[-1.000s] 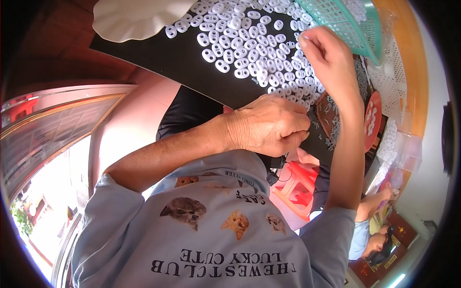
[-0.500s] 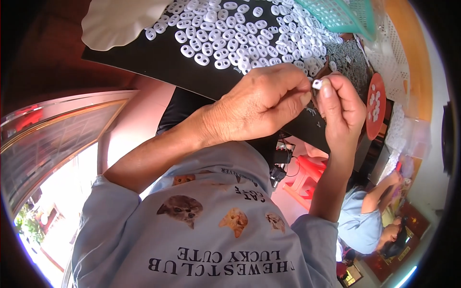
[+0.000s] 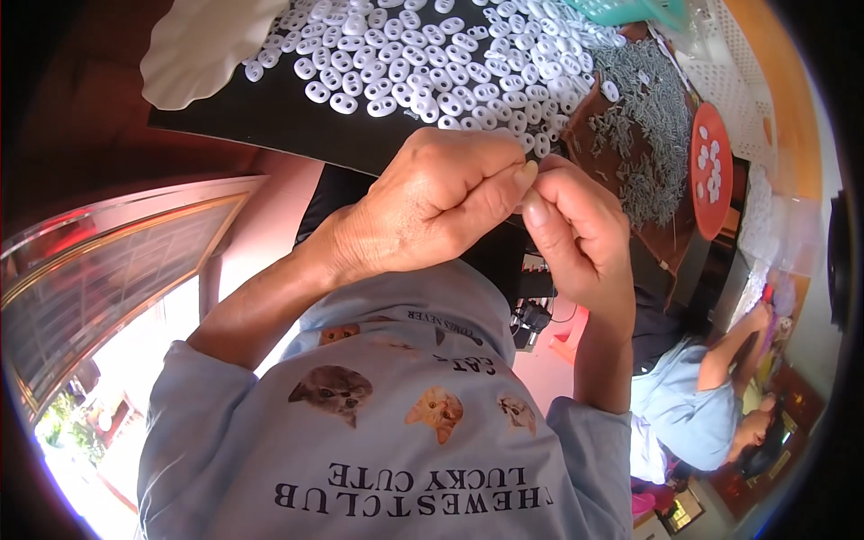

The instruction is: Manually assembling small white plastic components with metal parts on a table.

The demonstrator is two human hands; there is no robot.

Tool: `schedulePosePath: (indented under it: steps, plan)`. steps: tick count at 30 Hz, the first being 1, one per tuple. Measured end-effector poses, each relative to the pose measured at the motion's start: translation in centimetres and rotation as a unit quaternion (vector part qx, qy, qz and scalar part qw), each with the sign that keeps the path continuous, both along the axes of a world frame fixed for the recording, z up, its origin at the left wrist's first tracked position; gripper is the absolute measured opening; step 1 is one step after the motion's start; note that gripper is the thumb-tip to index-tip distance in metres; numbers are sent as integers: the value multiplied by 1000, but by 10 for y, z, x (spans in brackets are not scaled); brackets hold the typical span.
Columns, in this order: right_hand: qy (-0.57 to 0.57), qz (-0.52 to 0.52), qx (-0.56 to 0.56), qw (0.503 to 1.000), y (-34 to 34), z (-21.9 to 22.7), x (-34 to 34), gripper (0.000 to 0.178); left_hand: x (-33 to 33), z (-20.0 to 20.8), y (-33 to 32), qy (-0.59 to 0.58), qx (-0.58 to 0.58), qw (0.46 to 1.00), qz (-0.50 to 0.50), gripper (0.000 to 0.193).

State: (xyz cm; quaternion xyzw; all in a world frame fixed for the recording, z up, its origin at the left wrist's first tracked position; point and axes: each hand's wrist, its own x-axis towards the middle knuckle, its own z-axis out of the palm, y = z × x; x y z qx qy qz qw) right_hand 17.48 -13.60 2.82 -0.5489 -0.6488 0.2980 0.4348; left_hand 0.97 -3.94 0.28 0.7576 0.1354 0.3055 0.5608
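Pieces (image 3: 438,56), white, two-holed, just beyond left hand (image 3: 441,207) and right hand (image 3: 580,225) — both pinched narrow (contents hidden)

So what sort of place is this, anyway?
Probably a home room or small workshop for handwork with small parts: white two-holed oval pieces cover a black tabletop, beside a heap of small grey parts and a round red dish of white bits.

A head-worn fisheye camera is looking down from close above the hands (image 3: 432,202), framing the wearer's shirt (image 3: 387,441) at lower centre and the counter (image 3: 270,121) across the upper frame.
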Motion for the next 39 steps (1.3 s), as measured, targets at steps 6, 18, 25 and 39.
schedulePosePath:
  steps: [6,18,25,39]
  plan:
    - [18,-6,-3,1000,-9,-4,6,11,1,2,-7,20,-23,999,-11,14]
    - [-4,-86,-4,996,3,-1,9,17,17,-7,1,-15,-15,999,-33,2]
    - [-43,-62,-1,997,0,8,1,11,3,-4,-2,-36,-29,998,-30,3]
    - [-144,-35,-10,989,24,-6,4,11,-21,-20,23,-96,-279,952,79,15]
